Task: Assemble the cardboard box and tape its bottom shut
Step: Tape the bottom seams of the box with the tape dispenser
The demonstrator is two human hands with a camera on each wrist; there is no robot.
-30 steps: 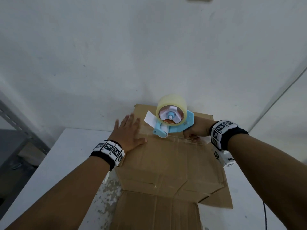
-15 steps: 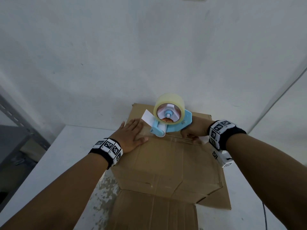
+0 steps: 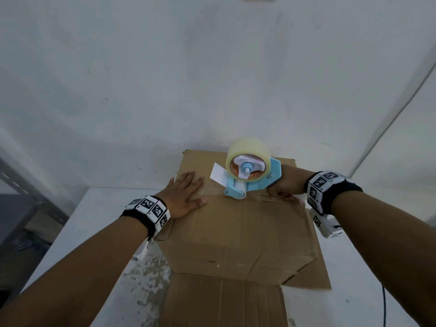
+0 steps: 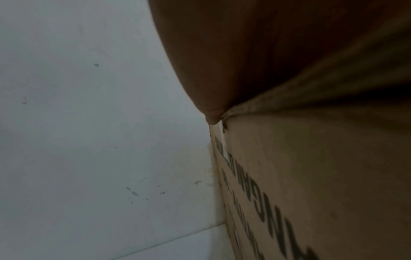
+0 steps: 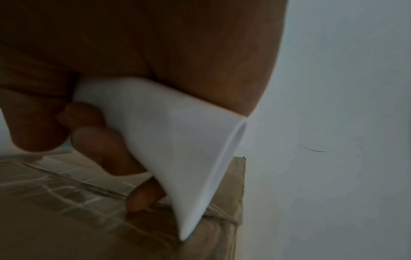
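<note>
Together, two hands worked on one cardboard box (image 3: pixel 238 227), and one tape dispenser (image 3: pixel 254 178) was in play. The left hand (image 3: pixel 182 197) lay flat with its fingers straight and spread a little, palm pressing down on the upturned face of the box near its left edge; the left wrist view showed only the heel of that hand (image 4: pixel 233 52) meeting the cardboard corner (image 4: pixel 311 176), with dark printed letters running down the side panel. The right hand (image 3: pixel 286 185) was curled round the handle of the blue dispenser, knuckles low against the box top, and the right wrist view showed its fingers (image 5: pixel 104 146) wrapped about a white part of the tool (image 5: pixel 177 140). One roll of clear tape (image 3: pixel 247 159) sat on the dispenser's hub, and one white tab stuck out from its front roller toward the left hand. A glossy strip of tape (image 3: pixel 278 199) ran along the seam from the roller toward the box's right edge. The box stood on a white table (image 3: pixel 101 208) against a pale wall (image 3: pixel 212 79), with two loose flaps (image 3: pixel 224 300) spread at the near side. Both wrists wore one black band each, carrying square black-and-white markers (image 3: pixel 151 205).
</note>
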